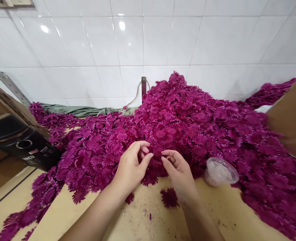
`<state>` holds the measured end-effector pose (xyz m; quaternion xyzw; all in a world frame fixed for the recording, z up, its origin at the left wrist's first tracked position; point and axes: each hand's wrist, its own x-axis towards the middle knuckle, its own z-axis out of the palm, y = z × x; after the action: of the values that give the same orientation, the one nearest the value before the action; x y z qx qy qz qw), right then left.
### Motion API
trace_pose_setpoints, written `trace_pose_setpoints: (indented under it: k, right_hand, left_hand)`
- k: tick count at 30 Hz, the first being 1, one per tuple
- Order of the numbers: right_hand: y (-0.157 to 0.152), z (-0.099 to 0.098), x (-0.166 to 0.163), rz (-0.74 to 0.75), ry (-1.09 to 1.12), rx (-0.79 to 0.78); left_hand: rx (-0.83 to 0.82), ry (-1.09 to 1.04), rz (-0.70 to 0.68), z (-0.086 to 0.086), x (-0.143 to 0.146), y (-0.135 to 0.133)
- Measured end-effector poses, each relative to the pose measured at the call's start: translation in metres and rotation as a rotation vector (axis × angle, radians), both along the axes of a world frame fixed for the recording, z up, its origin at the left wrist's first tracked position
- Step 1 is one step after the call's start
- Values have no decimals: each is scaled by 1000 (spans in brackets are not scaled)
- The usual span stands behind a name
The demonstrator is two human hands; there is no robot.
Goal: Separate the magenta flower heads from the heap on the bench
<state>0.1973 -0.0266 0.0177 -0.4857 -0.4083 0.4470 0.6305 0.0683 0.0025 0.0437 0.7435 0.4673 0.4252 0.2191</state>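
A large heap of magenta flower heads, with toothed petal edges, spreads over the work surface. Both hands are raised at its near edge, a short gap between their fingertips. My left hand has its fingers curled and the thumb brought in toward them; anything small in that grip cannot be made out. Thumb and forefinger of my right hand are pinched together, and whatever they hold is too small to name. Below the right hand lies a single dark magenta flower head. Another flower piece is partly hidden beside my left wrist.
A clear plastic cup with whitish contents stands right of my right hand. At the left, a black canister leans by a cardboard box. Another cardboard panel is at the right. White tiled wall rises behind the heap.
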Motion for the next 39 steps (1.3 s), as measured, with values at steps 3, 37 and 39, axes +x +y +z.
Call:
trace_pose_setpoints:
  k: [3, 37, 39]
  right_hand:
    - [0, -1, 1, 23, 8, 4]
    - [13, -8, 72, -321, -1366, 80]
    - [13, -10, 74, -366, -1457, 130]
  left_hand:
    - [-77, -19, -137, 3, 4, -3]
    - [-21, 738, 369, 7, -118, 60]
    - [-96, 895, 388, 1, -139, 63]
